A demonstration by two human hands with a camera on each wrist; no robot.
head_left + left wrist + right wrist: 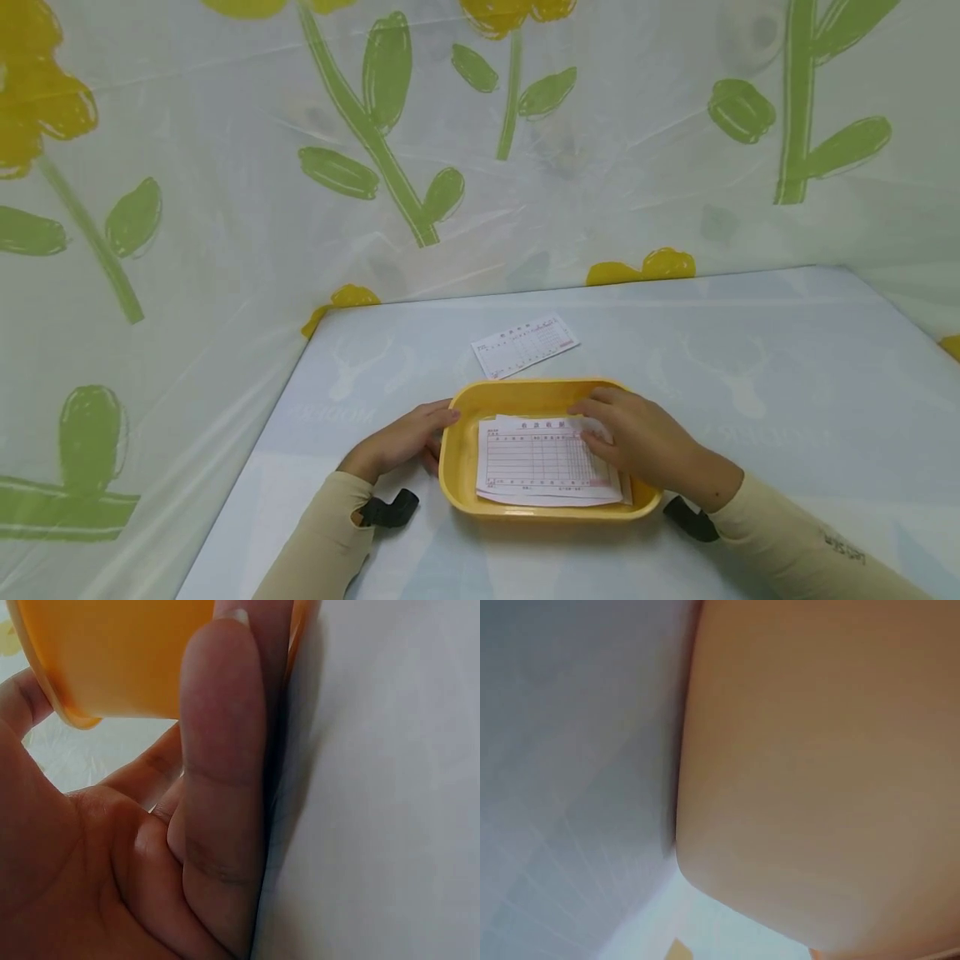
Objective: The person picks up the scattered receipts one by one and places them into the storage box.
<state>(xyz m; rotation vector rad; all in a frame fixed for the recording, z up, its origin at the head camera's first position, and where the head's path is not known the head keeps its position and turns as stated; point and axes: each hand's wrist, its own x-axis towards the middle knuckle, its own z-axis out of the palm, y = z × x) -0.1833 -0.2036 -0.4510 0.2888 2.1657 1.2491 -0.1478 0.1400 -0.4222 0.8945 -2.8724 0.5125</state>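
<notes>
A yellow plastic basin (551, 510) sits on the table with a stack of printed receipt slips (517, 458) inside. My left hand (401, 442) grips the basin's left end, its thumb at the rim and its fingers low along the outer wall. Close up in the left wrist view, fingers (225, 750) lie between the basin wall (127, 660) and the tabletop. My right hand (645, 437) reaches over the right rim, with thumb and fingers spread at the slips' right side; whether they touch the paper is unclear. In the right wrist view the basin's outer wall (817, 780) hides that hand.
Behind the basin, a single receipt slip (525, 346) lies tilted on the pale patterned tablecloth (750, 467). A white curtain (600, 192) with yellow flowers and green leaves hangs along the table's back edge. Black straps (390, 508) show at both wrists.
</notes>
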